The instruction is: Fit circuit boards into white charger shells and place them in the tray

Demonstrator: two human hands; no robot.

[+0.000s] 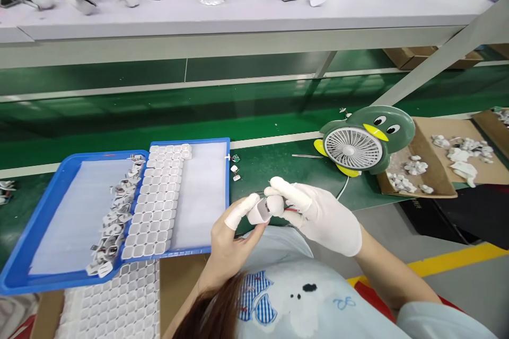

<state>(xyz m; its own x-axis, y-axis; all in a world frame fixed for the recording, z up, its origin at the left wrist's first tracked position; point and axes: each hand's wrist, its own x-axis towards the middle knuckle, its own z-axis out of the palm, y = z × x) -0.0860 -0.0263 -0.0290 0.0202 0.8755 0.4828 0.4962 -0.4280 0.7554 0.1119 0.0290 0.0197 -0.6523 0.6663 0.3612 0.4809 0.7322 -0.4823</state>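
I hold a small white plastic charger shell (259,210) between both hands, just above the near edge of the green worktop (278,169). My left hand (230,238), white cots on its fingertips, pinches the shell's left side; my right hand (318,214), in a white glove, closes its grip on the right end, where thin red wires seem to trail out. A blue plastic tray (47,206) of white shells lies to the left, and a green penguin-shaped desk fan (358,143) stands just beyond.
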